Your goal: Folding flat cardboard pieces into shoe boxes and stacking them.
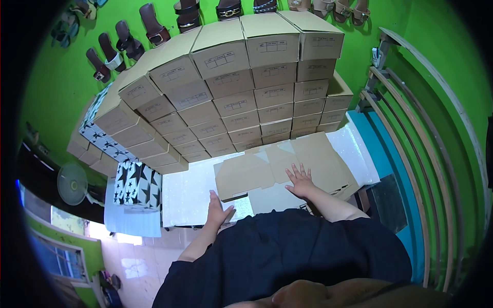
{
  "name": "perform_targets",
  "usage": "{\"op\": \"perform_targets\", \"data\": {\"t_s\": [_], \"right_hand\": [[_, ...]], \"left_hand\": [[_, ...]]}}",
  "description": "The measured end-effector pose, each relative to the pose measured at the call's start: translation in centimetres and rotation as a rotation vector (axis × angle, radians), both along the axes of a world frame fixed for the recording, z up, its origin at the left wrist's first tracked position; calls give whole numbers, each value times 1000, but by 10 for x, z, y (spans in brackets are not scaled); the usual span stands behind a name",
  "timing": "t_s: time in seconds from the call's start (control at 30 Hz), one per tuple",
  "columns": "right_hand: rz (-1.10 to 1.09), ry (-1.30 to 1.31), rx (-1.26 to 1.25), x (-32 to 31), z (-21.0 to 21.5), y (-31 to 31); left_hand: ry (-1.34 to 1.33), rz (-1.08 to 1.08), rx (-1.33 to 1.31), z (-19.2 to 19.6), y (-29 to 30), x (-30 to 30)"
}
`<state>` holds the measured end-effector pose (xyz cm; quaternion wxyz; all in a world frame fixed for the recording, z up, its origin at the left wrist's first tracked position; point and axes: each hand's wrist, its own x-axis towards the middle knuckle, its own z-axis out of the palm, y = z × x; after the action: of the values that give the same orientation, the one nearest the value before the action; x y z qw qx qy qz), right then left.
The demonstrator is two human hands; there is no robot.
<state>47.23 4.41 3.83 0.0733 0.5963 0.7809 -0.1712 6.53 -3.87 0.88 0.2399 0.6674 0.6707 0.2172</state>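
Flat, unfolded cardboard box blanks [241, 177] lie on the white tabletop [179, 190] in front of me, with flaps and slots along their edges. My right hand [301, 182] rests palm down on the cardboard, fingers spread. Just off the near left corner of the sheet, my left hand [219, 211] is held on edge, thumb apart from the fingers and nothing in it. A thin dark gap shows under the sheet's near left edge.
Stacked brown cardboard boxes [233, 100] form a wall behind the cardboard. At left stands a star-patterned box [137, 185], with a fan [73, 184] beyond it. Sandals [154, 25] hang on the green wall. A wooden rack [405, 128] stands at right.
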Motion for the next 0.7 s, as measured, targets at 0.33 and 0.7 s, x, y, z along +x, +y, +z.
{"op": "perform_targets", "data": {"t_s": [0.33, 0.7], "right_hand": [[-77, -45, -44, -14, 5, -24], [-229, 223, 38, -23, -2, -33]], "left_hand": [[170, -8, -57, 34, 42, 27], [174, 80, -69, 22, 57, 27]]}}
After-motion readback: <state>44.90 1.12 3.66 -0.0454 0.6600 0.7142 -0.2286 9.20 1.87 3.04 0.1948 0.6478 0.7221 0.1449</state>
